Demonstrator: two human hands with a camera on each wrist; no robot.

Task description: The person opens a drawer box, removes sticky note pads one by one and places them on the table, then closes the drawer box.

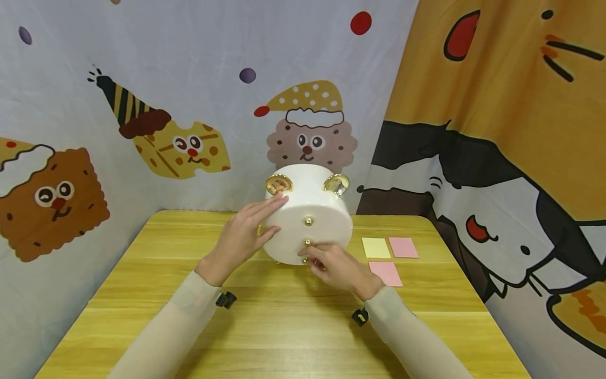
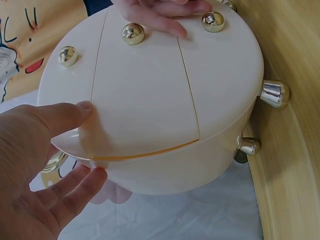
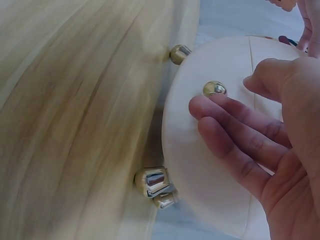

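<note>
A glossy white oval drawer box [image 1: 329, 223] stands on the table, with two gold ear-like pieces [image 1: 336, 184] on top. Thin seams divide its front into sections, each bearing a round gold knob [image 1: 309, 221]. Gold feet [image 2: 274, 93] jut from its underside. My left hand [image 1: 241, 231] grips the box's left edge, thumb on the front and fingers along the side. At the lowest knob [image 3: 214, 89], the fingers of my right hand [image 1: 338, 268] are extended beside it, its thumb apart from them. Whether those fingertips touch the knob is hard to tell.
Right of the box lie a yellow sticky note [image 1: 376, 248] and two pink sticky notes [image 1: 404, 247] on the wooden table [image 1: 265, 326]. A cartoon-printed curtain [image 1: 189, 63] hangs behind, and an orange one [image 1: 521, 116] on the right.
</note>
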